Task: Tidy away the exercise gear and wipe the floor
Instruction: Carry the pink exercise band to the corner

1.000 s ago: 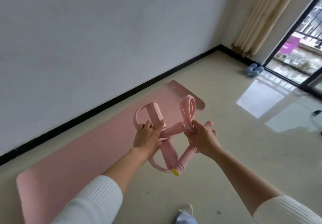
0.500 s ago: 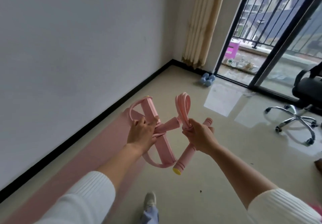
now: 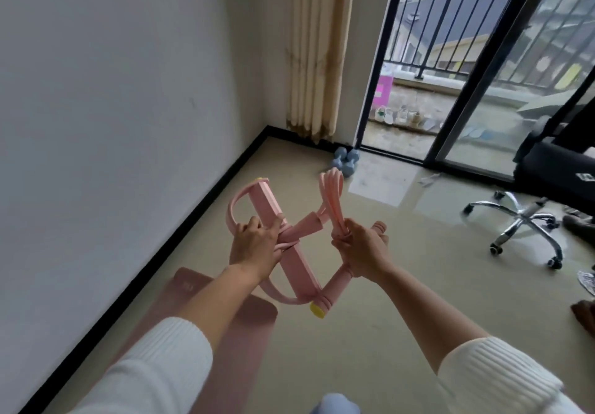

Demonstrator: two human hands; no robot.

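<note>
**Pink pedal puller held in both hands as the view swings to the balcony door**

Both hands hold the pink pedal puller (image 3: pixel 297 272) in the air at the middle of the view, above the beige floor (image 3: pixel 370 342). The left hand (image 3: pixel 256 247) is clenched round the flat pedal bar where the bands cross it, thumb on top. One foot strap (image 3: pixel 233 210) arcs out from it toward 10 o'clock. The right hand (image 3: pixel 365 252) grips the foam handle (image 3: pixel 336 286) and also pinches the folded rubber bands (image 3: pixel 331 193), which stand up in a loop toward 12 o'clock. The handle's yellow end cap (image 3: pixel 317 311) points down toward 6 o'clock.

Neither hold has changed over the last second; the puller sits the same way between the hands. What differs is the view, which has turned from the wall toward the window side. The pink yoga mat (image 3: pixel 248 333), which a second ago stretched along the wall, now shows only its near end at 7 o'clock, partly behind the left forearm. The blue dumbbells (image 3: pixel 345 160) now lie near 12 o'clock, just beyond the band loop, at the foot of the curtain (image 3: pixel 314 49). The glass balcony door (image 3: pixel 515 107) fills 1 to 2 o'clock, and the office chair (image 3: pixel 528 217) has come fully into sight at 3 o'clock.
</note>
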